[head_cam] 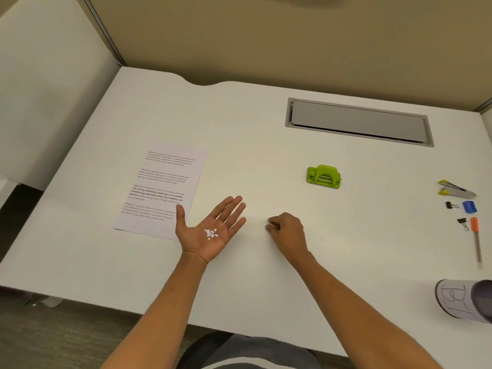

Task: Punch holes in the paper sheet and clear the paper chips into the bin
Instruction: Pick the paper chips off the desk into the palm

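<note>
1. The left hand (210, 230) is palm-up with a flat, spread grip, and a small heap of tiny white round paper chips (210, 233) sits right in the middle of the palm.
2. The right hand (286, 230) is knuckles-up on the white counter (266, 155), its grip pinched shut at the fingertips (270, 225). Can't tell if there's a chip in there.
3. The white printed paper sheet (162, 190) with four blocks of text lies flat on the counter's left part, its near corner tucked under the left thumb.
4. The lime-green plastic hole punch (324, 176) stands by itself, well apart from both hands.
5. A paper-wrapped cylinder with handwriting, maybe the bin (463, 302), lies tipped at the right edge.
</note>
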`<state>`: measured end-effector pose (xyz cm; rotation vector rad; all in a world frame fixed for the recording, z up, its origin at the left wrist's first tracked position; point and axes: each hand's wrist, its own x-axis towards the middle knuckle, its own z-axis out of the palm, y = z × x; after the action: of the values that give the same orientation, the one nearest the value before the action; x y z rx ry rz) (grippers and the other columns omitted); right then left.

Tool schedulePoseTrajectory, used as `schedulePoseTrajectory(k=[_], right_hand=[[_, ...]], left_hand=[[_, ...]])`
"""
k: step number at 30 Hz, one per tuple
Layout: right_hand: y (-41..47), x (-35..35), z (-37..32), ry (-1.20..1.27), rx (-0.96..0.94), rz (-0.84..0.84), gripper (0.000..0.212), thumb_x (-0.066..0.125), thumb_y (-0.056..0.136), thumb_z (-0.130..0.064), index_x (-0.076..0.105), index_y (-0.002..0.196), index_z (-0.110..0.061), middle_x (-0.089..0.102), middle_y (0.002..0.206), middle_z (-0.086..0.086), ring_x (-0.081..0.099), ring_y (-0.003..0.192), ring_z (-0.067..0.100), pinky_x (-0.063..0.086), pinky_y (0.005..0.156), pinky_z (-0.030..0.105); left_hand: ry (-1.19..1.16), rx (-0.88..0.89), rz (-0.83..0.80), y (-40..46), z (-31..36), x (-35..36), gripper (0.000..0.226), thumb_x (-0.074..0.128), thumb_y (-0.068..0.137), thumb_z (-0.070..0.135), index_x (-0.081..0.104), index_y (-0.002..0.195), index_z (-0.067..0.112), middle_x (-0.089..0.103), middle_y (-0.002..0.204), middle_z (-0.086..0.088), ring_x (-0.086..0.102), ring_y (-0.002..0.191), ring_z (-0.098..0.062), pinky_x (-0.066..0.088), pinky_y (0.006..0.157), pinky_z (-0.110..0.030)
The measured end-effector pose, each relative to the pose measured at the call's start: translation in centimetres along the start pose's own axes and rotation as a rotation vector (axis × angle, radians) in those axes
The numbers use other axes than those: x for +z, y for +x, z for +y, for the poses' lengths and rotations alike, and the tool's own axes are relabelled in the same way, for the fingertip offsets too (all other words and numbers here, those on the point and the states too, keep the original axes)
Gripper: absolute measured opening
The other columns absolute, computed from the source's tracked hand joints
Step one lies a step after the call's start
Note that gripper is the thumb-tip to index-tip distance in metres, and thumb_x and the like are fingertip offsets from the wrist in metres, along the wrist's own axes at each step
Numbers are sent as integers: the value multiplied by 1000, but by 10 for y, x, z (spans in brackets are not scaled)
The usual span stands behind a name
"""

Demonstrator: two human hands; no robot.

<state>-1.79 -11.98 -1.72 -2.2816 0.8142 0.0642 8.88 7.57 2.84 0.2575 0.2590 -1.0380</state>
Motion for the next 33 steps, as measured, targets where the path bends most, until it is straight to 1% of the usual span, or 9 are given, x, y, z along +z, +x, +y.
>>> schedulePoseTrajectory(k=[6,10,12,16,18,21,26,29,33], right_hand=[[12,2,-6,-119,-23,-2,18,57,93,-24,74,96,-23,66,96,0,60,92,23,51,74,36],[22,-1,-4,-53,-68,-54,14,61,91,-24,75,93,-24,68,92,-1,61,89,21,51,74,35],[25,-5,1,8,-100,-73,13,64,90,-22,76,96,-22,71,92,0,63,89,20,52,77,36],[20,-10,14,78,-154,-48,24,67,88,-9,73,110,-12,73,96,7,65,87,21,52,83,34],[19,-11,17,97,-166,-49,27,68,85,-5,73,111,-10,72,94,8,64,83,19,52,83,33],[25,-11,19,92,-198,-71,23,72,83,-9,76,106,-12,70,90,5,62,79,16,52,81,34],[34,-14,15,-76,-327,-169,18,69,89,-24,77,105,-23,65,97,-4,62,87,17,51,74,34],[39,-18,16,-187,-436,-197,18,67,90,-26,75,106,-28,65,101,-8,63,88,17,51,70,34],[42,-22,18,-279,-543,-186,14,64,92,-28,74,102,-28,65,104,-7,63,87,20,49,65,31]], left_hand=[[-23,-1,6,-6,0,-3,115,51,76,80,28,151,-4,30,158,-23,28,146,-41,11,122,-55],[-3,-2,21,-8,-1,0,114,49,76,81,31,150,-4,32,157,-23,30,145,-41,13,122,-55],[-3,-6,23,-7,-1,2,114,48,76,81,31,149,-4,32,157,-24,31,145,-41,14,122,-55],[-7,-15,23,-5,0,6,114,49,76,81,31,149,-4,33,156,-24,31,145,-42,14,121,-56],[-5,-21,25,-5,0,7,114,49,76,81,30,150,-4,33,156,-24,31,145,-42,14,121,-56],[4,-36,31,-5,-1,9,114,50,77,80,29,150,-4,33,156,-25,31,145,-42,14,121,-56],[30,-48,55,-7,-1,11,113,49,77,80,28,150,-4,33,156,-25,31,145,-42,14,121,-56],[40,-67,63,-9,-1,13,112,50,77,79,29,150,-4,33,156,-25,30,145,-43,14,121,-56],[41,-99,81,-11,-6,13,110,49,79,78,31,149,-5,33,156,-25,30,145,-43,15,121,-57]])
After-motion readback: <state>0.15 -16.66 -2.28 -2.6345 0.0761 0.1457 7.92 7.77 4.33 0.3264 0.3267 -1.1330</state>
